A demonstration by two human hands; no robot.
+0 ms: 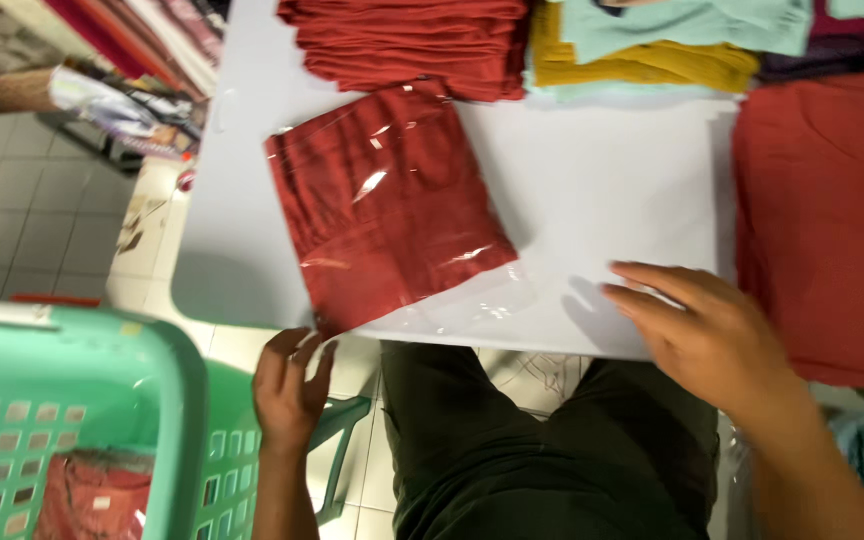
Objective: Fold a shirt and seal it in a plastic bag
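Observation:
A folded dark red cloth in a clear plastic bag lies on the white table, tilted, with its near corner at the table's front edge. My left hand is below that edge and pinches the bag's near corner between its fingers. My right hand rests flat, fingers spread, on the table's front right part, next to the bag's loose clear flap and holding nothing.
A stack of red folded cloths lies at the table's far side, with yellow and mint cloths beside it. A large red cloth covers the right side. A mint green plastic basket stands at lower left with a bagged red cloth inside.

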